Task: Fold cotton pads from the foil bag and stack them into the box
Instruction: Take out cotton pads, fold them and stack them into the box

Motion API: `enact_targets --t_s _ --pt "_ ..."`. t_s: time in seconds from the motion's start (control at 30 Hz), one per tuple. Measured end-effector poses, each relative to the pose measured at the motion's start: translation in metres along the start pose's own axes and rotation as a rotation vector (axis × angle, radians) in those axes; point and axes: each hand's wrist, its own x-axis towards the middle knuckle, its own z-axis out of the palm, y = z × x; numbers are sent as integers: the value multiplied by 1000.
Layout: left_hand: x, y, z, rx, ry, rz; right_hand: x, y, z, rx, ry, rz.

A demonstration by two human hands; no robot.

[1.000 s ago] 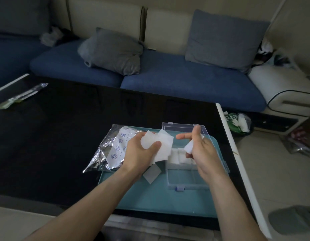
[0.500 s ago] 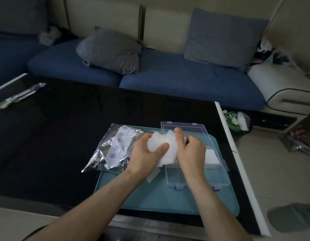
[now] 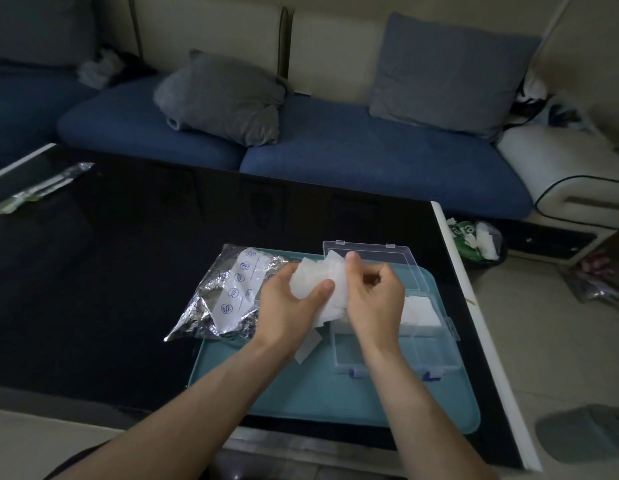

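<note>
A teal tray (image 3: 301, 403) lies on a glossy black table (image 3: 93, 271). Above it, the left hand (image 3: 287, 310) grips a bunch of white cotton pads (image 3: 327, 285) while the right hand (image 3: 374, 299) pinches their edge. Under the hands sits an open clear plastic box (image 3: 436, 355) with folded pads (image 3: 419, 311) inside. Left of it lies the foil bag (image 3: 225, 299), its white label printed "Date" beside round icons. Beyond the table stands a blue sofa (image 3: 336, 147) with grey cushions (image 3: 225, 98).
</note>
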Motion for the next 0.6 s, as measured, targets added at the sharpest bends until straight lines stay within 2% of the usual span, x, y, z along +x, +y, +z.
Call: enact_targets --t_s 0.23,0.37,0.47,0.6 --pt "-5 5 3 -136 -79 -77 -3 3 8 77 50 105" --pt "2 6 -1 -156 -25 -113 4 -5 0 120 -94 260" --pt "6 5 -4 -170 -15 -132 9 -10 -12 92 -204 220" --pt "8 7 -4 -167 -51 -134 14 -12 -22 38 -154 116"
